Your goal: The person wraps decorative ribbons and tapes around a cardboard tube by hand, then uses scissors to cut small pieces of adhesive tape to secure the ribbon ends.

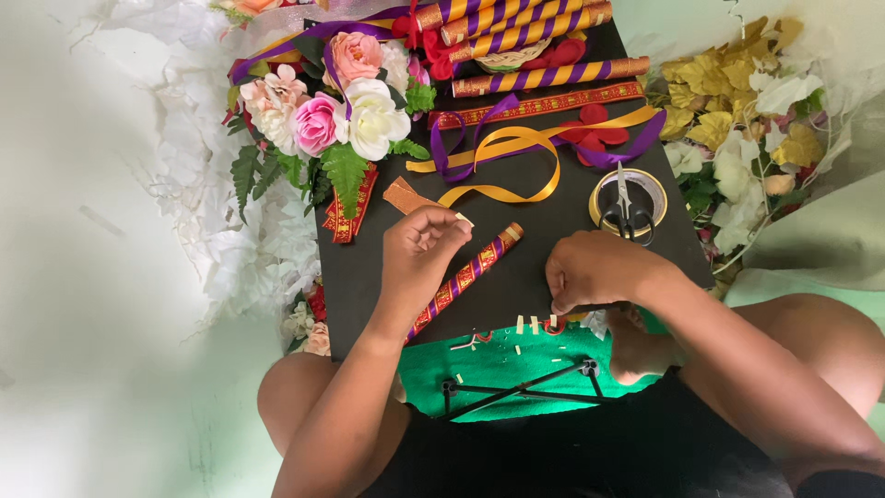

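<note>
Striped stick [466, 277], purple and gold spiral with a gold cap, lying diagonal on the black board [544, 244], lower end hidden under the left wrist. Left hand [419, 254] curled above it, fingertips pinching a small pale scrap [464, 219]; too small to identify the material. Right hand [595, 269] at the board's near edge, fingers bent down and closed on something tiny; hidden by knuckles, cannot tell what. Row of short pale strips [532, 324] stuck along that edge, just beside the right fingertips.

Outward: yellow ribbon [502, 166] and purple ribbon [456, 138] looped loose, glossy, mid-board. Scissors [625, 207] resting on a tape roll [630, 201], near the right hand. More striped sticks [516, 23] stacked at the far edge, partly cut off by frame top. Red-gold braid trim [539, 103] flat across the board. Fabric flowers [341, 101], pink and white with green fern leaves, covering the far-left corner. Gold and white foliage [737, 111] off the right side. Green felt [498, 360] on the lap under the board, dotted with pale offcuts; thin black rod frame [516, 387] on it, shape unclear.
</note>
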